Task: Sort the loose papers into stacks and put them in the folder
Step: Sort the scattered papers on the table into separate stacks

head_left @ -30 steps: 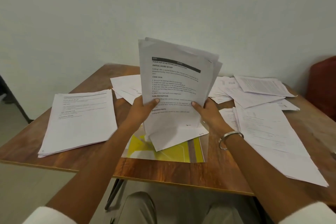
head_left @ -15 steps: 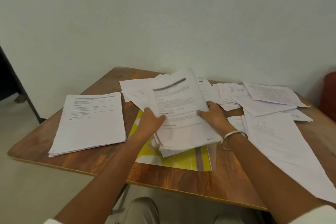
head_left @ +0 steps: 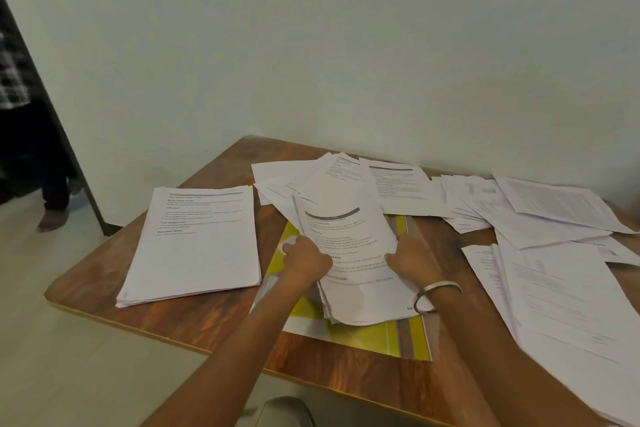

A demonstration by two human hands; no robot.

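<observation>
A bundle of printed papers (head_left: 349,246) lies on the yellow folder (head_left: 388,336) in the middle of the wooden table (head_left: 214,319). My left hand (head_left: 304,258) grips the bundle's left edge. My right hand (head_left: 414,258), with a metal bangle at the wrist, grips its right edge. A neat stack of papers (head_left: 197,243) rests to the left of the folder. Loose sheets (head_left: 398,191) are spread behind the bundle, and more loose papers (head_left: 561,274) cover the right side of the table.
A pale wall rises just behind the table. At the far left, beyond a dark door frame (head_left: 72,163), a person's legs (head_left: 52,198) stand on the light floor. My knee (head_left: 287,412) shows below the table's front edge.
The bundle, held upright a second ago, has come down flat onto the yellow folder with both hands still on its edges. The view has swung left and up.
</observation>
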